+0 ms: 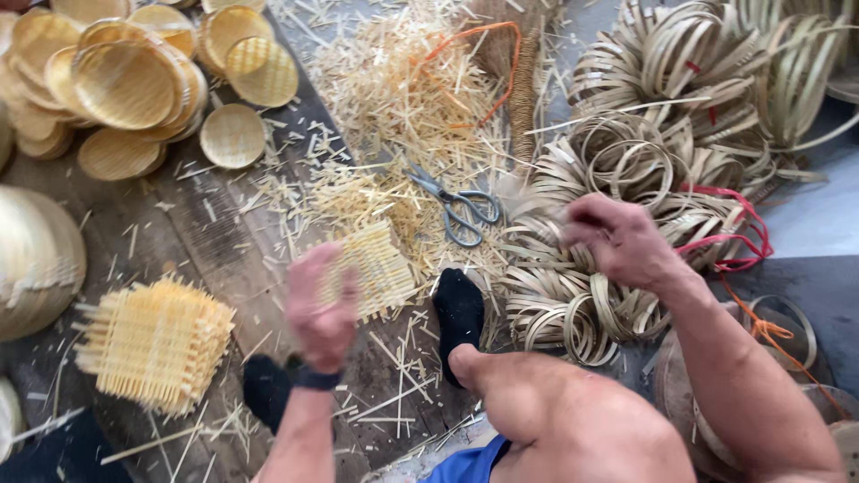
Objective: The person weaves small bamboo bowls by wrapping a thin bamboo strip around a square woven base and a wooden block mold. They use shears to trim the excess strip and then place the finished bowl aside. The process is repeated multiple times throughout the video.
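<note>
straw-littered wooden floor (210, 237)

Worn plank floor (215, 233) — straw-littered

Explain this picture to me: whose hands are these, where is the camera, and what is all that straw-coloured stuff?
The camera sits on a person's head and looks down, so you see their own arms, a knee and black-socked feet. The left hand holds up a small woven mat; the hand is blurred, so the exact grip is unclear. The right hand is over a heap of bent hoops, fingers curled; I cannot tell whether it holds one. On the wooden floor lie scissors among loose cut strips. A stack of woven mats sits at the left, and shallow round baskets are piled at the top left. Red and orange cords tie some hoop bundles.
</note>
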